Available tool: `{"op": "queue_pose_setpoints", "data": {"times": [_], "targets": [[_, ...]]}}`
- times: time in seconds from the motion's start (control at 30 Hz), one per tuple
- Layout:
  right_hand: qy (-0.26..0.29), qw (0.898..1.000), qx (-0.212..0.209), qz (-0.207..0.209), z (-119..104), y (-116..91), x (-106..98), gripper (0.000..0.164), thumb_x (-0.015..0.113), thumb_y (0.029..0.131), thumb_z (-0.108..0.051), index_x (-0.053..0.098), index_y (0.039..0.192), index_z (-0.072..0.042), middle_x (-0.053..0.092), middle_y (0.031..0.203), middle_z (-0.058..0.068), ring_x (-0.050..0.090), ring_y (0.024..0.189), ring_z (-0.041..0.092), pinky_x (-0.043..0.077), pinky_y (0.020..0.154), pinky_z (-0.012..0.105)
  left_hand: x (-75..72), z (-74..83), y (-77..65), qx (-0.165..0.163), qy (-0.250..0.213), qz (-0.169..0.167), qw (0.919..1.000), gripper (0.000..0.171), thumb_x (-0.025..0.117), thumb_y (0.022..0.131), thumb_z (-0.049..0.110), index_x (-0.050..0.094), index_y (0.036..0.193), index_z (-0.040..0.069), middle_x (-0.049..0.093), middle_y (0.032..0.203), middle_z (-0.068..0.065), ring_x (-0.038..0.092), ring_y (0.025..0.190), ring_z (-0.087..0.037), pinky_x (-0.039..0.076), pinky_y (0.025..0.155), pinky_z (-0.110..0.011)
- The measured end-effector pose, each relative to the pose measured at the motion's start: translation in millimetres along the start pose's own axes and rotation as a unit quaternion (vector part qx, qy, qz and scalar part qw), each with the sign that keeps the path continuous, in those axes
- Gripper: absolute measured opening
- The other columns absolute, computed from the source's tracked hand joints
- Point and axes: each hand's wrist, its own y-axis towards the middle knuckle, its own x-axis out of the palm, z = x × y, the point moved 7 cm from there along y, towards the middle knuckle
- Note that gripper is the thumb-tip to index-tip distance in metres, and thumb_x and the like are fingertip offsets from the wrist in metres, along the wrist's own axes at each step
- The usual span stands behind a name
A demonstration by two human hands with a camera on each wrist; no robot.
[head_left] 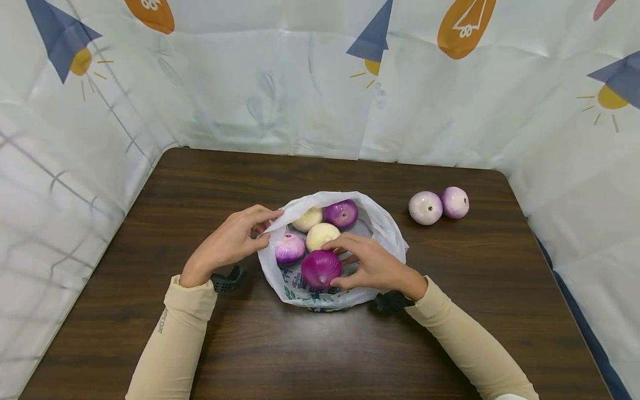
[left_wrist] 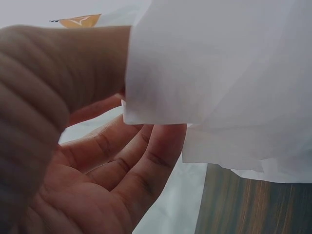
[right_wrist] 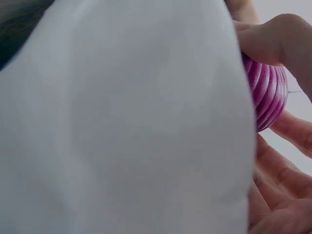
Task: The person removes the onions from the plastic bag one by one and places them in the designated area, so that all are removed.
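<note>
A white plastic bag (head_left: 390, 233) lies wide-mouthed in the middle of the table. My left hand (head_left: 232, 239) pinches its left rim; in the left wrist view the bag's white side (left_wrist: 195, 63) hides the fingertips. Over the bag's mouth, my right hand (head_left: 372, 264) grips a dark purple onion (head_left: 320, 269) between thumb and fingers. The same ribbed onion (right_wrist: 267, 92) shows past the bag's edge in the right wrist view. Inside the bag sit a light purple onion (head_left: 290, 249), a purple onion (head_left: 341, 214) and two pale yellow onions (head_left: 322, 236).
Two whitish-purple onions (head_left: 425, 208) rest side by side on the table, to the right of the bag. The dark brown wooden table (head_left: 320, 355) has white printed sheets (head_left: 225, 83) behind it and along both sides.
</note>
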Motion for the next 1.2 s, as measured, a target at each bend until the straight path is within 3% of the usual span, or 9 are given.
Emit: {"op": "queue_pose_setpoints", "data": {"times": [0.57,1.2], "targets": [[0.015,0.998,0.053,0.021,7.6,-10.9,-19.0,0.064,0.091,0.079,-0.023,0.062,0.135,-0.017,0.066,0.133,0.004,0.07,0.115,0.021,0.064,0.087,0.032,-0.2,1.0,-0.3,0.0,0.002,-0.006,1.0,0.052,0.067,0.091,0.001,0.062,0.143,0.005,0.068,0.116,-0.007,0.063,0.093,-0.017,0.053,0.078,-0.027],[0.004,0.996,0.061,0.059,12.8,-22.9,-44.5,0.064,0.092,0.077,-0.019,0.063,0.135,-0.017,0.068,0.128,0.002,0.071,0.112,0.02,0.063,0.086,0.028,1.3,1.0,0.6,-0.013,-0.002,-0.005,0.9999,0.052,0.067,0.091,0.002,0.062,0.143,0.007,0.067,0.115,-0.004,0.061,0.093,-0.016,0.054,0.078,-0.032]]}}
